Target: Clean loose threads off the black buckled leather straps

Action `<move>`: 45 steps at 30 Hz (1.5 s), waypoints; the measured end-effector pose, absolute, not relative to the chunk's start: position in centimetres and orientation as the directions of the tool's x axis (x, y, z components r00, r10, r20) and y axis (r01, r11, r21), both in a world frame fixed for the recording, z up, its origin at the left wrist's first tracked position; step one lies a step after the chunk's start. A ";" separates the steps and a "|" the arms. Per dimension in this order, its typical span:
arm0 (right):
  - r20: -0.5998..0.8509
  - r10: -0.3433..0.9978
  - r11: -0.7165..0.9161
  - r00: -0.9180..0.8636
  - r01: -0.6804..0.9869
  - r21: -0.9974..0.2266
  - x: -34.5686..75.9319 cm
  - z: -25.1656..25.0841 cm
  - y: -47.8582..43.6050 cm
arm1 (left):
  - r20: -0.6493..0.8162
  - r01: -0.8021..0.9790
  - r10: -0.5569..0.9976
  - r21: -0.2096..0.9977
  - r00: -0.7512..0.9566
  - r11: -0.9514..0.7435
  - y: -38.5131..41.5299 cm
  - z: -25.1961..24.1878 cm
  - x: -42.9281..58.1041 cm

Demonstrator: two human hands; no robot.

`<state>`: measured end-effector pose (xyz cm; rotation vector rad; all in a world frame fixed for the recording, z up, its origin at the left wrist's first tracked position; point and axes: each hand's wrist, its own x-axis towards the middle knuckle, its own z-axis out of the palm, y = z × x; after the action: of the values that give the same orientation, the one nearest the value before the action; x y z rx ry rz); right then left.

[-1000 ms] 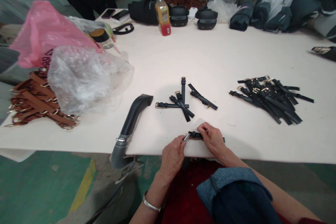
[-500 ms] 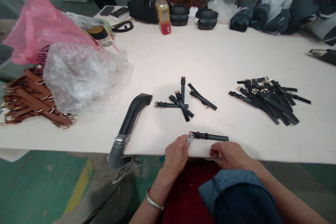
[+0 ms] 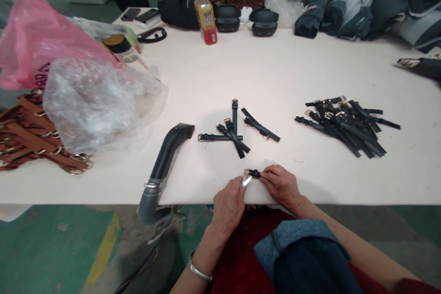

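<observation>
A wide white table fills the head view, standing on a green floor, with clutter along its far edge: an orange drink bottle, dark bags and rolled fabric. At the left lie a pink plastic bag, a crumpled clear plastic bag and a heap of brown straps. A black hose nozzle rests on the near edge, pointing inward.

Near the middle, a small cluster of about 5 black straps lies crossed, and well to its right a larger pile of black straps with gold buckles.

At the near edge, the left hand is curled around a small silvery tool, its tip at the buckle end of a black strap lying flat on the table. The right hand rests fingers-down over that strap, pinning it just beside the buckle; most of the strap is hidden under it. A silver bangle circles the left wrist.
</observation>
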<state>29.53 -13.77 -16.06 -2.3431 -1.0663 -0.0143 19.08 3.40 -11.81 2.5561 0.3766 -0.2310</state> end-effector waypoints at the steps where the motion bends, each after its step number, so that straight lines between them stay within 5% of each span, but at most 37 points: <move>1: 0.245 0.687 -0.522 0.684 0.699 -0.489 29.5 -16.0 -13.8 | -0.226 0.300 0.214 0.483 0.951 -0.823 3.2 -11.8 19.0; 17: 0.076 0.710 -0.600 0.700 0.658 -0.455 30.0 -15.1 -13.3 | -0.259 0.151 0.089 0.232 0.962 -0.961 0.7 -11.9 20.6; 26: 0.089 0.717 -0.641 0.691 0.704 -0.307 29.7 -15.5 -12.8 | -0.267 0.130 0.073 0.201 0.961 -0.971 0.5 -12.7 20.7; 36: 0.038 0.607 -0.736 0.794 0.580 -0.349 30.1 -14.2 -14.0 | -0.267 0.130 0.055 0.269 0.962 -0.954 1.4 -12.9 20.5; 39: -0.085 0.526 -0.827 0.846 0.486 -0.281 31.7 -12.7 -17.1 | -0.262 0.184 0.106 0.294 0.959 -0.938 2.5 -12.6 19.6; 43: -0.456 0.301 -0.934 0.838 0.356 0.036 34.3 -10.1 -21.5 | -0.272 0.326 0.235 0.367 0.933 -0.871 4.2 -12.3 18.4; 45: -0.468 0.287 -0.933 0.836 0.355 0.061 34.8 -9.3 -22.1 | -0.270 0.376 0.285 0.402 0.920 -0.835 4.9 -12.3 18.0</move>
<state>34.85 -22.11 -9.30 -3.1485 -0.5535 0.7644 18.03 4.86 -12.32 2.6219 0.4777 -0.2750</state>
